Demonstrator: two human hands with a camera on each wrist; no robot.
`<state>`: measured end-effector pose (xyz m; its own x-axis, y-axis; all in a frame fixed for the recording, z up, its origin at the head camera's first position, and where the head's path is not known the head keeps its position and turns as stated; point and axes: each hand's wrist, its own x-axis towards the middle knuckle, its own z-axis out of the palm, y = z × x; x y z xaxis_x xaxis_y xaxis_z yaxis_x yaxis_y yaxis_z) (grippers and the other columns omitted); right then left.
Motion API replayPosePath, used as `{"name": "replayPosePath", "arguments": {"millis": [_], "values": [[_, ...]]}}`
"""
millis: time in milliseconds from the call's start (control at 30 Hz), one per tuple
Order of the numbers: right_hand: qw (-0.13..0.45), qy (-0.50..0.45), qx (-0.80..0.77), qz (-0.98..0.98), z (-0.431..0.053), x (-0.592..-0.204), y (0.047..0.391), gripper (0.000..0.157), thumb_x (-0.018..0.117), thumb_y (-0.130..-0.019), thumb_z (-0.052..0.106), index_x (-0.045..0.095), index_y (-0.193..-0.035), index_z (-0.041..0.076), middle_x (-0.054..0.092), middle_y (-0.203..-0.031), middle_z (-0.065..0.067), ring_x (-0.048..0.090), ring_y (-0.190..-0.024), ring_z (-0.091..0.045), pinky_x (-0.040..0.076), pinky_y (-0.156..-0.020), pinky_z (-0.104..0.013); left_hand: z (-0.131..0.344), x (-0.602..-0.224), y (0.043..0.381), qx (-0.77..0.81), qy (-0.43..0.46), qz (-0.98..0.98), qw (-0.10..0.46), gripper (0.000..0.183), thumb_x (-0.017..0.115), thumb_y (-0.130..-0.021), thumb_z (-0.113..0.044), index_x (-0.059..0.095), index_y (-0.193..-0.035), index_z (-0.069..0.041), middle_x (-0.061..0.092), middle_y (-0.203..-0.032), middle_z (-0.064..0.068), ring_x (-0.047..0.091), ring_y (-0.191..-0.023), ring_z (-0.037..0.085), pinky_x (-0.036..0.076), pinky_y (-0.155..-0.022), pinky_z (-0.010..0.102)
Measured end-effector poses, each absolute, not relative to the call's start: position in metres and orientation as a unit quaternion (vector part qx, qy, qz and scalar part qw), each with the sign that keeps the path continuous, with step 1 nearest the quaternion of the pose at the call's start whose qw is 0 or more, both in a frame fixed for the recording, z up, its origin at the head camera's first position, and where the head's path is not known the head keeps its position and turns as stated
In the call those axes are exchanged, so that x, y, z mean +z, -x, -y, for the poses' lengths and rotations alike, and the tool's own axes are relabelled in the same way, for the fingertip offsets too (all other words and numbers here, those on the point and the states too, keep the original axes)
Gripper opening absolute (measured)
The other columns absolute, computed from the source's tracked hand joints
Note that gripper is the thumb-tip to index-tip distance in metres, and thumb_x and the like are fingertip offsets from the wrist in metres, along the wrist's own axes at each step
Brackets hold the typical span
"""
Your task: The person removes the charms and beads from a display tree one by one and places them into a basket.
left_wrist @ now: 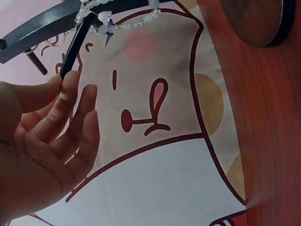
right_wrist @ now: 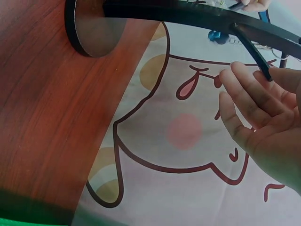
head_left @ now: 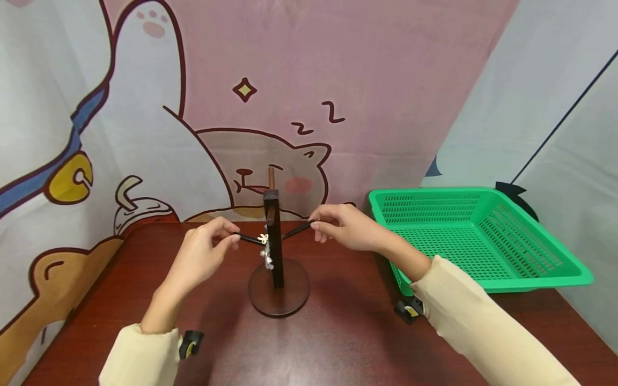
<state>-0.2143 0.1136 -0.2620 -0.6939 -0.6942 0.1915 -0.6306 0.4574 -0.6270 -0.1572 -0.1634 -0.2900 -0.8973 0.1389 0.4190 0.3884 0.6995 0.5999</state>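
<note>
A dark wooden display stand [head_left: 276, 249] rises from a round base [head_left: 279, 305] on the table. Between thumb and index finger, my left hand [head_left: 205, 249] pinches the outer end of a dark rod [head_left: 252, 239] on the post's left side. Near the post, a bracelet of clear and white beads [left_wrist: 150, 16] hangs over that rod. On the other side my right hand [head_left: 345, 225] pinches the tip of a second dark rod [head_left: 296, 230], its other fingers loosely extended. Blue beads [right_wrist: 217, 37] show beside the post in the right wrist view.
A green plastic basket [head_left: 436, 257] stands at the right of the reddish-brown table [head_left: 333, 338], close by my right forearm. Another short peg [left_wrist: 36, 62] sticks out near the post's top, with a ring hanging by it. A cartoon-printed cloth [head_left: 386, 80] backs the table.
</note>
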Motion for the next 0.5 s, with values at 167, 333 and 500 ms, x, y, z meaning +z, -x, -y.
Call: {"name": "replayPosePath", "arguments": {"millis": [167,333,500], "values": [[0.039,0.404,-0.354,-0.842,-0.118,-0.262,0.209,0.008,0.056,-0.090,0.008,0.061,-0.094,0.004,0.064,-0.074,0.001,0.060,-0.069,-0.012,0.046,-0.064,-0.028,0.160,-0.291,0.163,-0.344,0.149,0.909,0.185,0.013,0.064,-0.083,-0.001,0.063,-0.096,-0.004,0.064,-0.068,0.001,0.056,-0.059,0.014,0.038,-0.055,0.030],[0.050,0.402,-0.359,-0.841,-0.119,-0.262,0.204,0.005,0.056,-0.090,0.009,0.061,-0.090,0.007,0.064,-0.074,0.000,0.060,-0.070,-0.012,0.046,-0.063,-0.029,0.159,-0.286,0.159,-0.341,0.142,0.909,0.194,0.021,0.064,-0.083,-0.003,0.062,-0.104,-0.005,0.064,-0.068,0.000,0.051,-0.054,0.012,0.037,-0.052,0.029],[0.049,0.404,-0.359,-0.840,-0.120,-0.263,0.202,0.006,0.056,-0.090,0.010,0.061,-0.089,0.007,0.064,-0.074,-0.003,0.059,-0.070,-0.013,0.045,-0.062,-0.028,0.155,-0.270,0.145,-0.344,0.150,0.900,0.223,0.017,0.065,-0.083,-0.007,0.064,-0.100,-0.006,0.066,-0.073,0.001,0.056,-0.062,0.014,0.039,-0.058,0.032]]}}
